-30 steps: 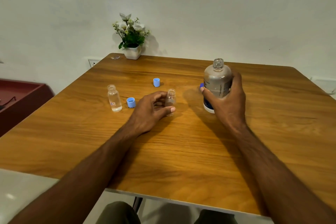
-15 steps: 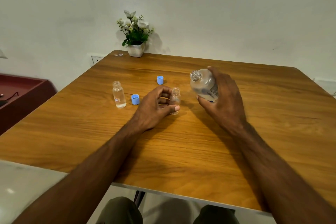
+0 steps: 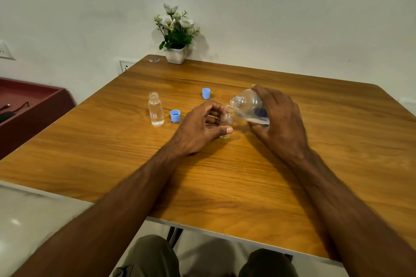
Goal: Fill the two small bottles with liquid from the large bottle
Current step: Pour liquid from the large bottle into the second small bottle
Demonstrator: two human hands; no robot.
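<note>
My right hand point(image 3: 279, 121) grips the large clear bottle point(image 3: 248, 105), tipped far to the left with its open neck just above the mouth of a small clear bottle point(image 3: 227, 117). That small bottle stands upright on the wooden table point(image 3: 225, 182), held between the thumb and fingers of my left hand point(image 3: 200, 129). A second small bottle point(image 3: 155, 109) with a label stands alone further left and holds clear liquid. Two blue caps lie on the table: one point(image 3: 175, 116) beside the labelled bottle, the other point(image 3: 206, 93) further back.
A white pot of flowers point(image 3: 176, 36) stands at the table's far edge by the wall. A dark red cabinet point(image 3: 29, 105) with cables on it is to the left. My knees show below the table's near edge.
My right hand lifted the large bottle off the table, carried it left and tipped it until its neck reached the small bottle's mouth. My left hand kept holding the small bottle.
</note>
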